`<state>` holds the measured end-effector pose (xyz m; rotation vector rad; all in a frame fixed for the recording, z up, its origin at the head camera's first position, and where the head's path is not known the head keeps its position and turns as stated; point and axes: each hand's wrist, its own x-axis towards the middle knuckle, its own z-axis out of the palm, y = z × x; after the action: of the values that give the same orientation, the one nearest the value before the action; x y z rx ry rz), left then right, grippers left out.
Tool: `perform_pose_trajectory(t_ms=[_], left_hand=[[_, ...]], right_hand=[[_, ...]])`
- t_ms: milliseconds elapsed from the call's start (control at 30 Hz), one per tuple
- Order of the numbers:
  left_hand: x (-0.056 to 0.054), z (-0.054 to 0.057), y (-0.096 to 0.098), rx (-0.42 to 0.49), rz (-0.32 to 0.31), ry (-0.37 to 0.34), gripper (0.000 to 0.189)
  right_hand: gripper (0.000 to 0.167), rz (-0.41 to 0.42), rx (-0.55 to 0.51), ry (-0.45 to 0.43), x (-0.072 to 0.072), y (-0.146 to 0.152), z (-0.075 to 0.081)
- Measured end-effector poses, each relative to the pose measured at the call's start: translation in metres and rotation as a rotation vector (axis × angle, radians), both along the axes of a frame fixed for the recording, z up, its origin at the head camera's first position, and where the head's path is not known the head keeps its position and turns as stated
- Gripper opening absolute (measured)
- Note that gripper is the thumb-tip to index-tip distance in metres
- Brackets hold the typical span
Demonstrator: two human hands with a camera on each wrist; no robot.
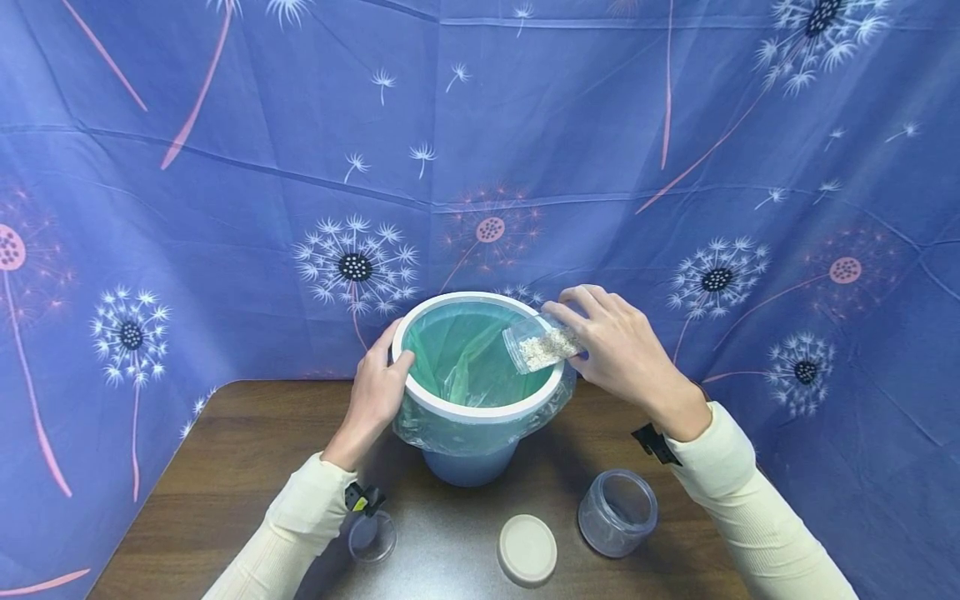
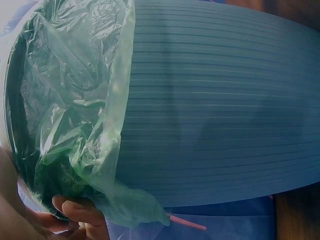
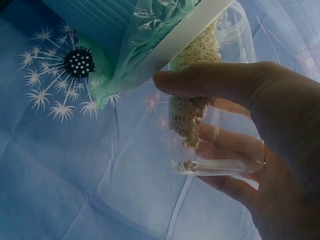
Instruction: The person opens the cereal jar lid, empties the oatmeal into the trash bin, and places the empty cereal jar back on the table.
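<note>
A blue trash can [image 1: 471,468] with a white rim and a green plastic liner [image 1: 450,350] stands on the table, tilted a little. My left hand [image 1: 380,387] grips its rim at the left, thumb over the top and fingers behind; in the left wrist view fingertips [image 2: 82,212] press against the liner's folded edge. My right hand [image 1: 618,346] holds a clear jar [image 3: 225,150] tipped nearly sideways, its mouth over the inside of the can. Pale flaky bits [image 1: 542,350] lie along the jar's lower side, some near its mouth.
Near the front of the wooden table [image 1: 247,450] stand an open clear jar [image 1: 617,512] at the right and a cream lid [image 1: 527,550] in the middle. A small clear round piece [image 1: 372,537] lies by my left wrist. A blue dandelion-print cloth [image 1: 480,125] hangs behind.
</note>
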<state>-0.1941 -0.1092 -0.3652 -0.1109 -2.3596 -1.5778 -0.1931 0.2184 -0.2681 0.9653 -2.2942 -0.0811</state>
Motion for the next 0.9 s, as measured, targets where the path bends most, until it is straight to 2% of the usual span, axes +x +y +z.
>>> perform_pose_trajectory(t_ms=[333, 900], left_hand=[[0.0003, 0.0001, 0.0003, -0.003, -0.002, 0.001, 0.065], [0.0004, -0.0005, 0.0001, -0.007, -0.001, -0.01, 0.066]], right_hand=[[0.078, 0.006, 0.025, 0.015, -0.0008, -0.0008, 0.0015], [0.067, 0.017, 0.014, 0.026, -0.0004, -0.001, 0.0022]])
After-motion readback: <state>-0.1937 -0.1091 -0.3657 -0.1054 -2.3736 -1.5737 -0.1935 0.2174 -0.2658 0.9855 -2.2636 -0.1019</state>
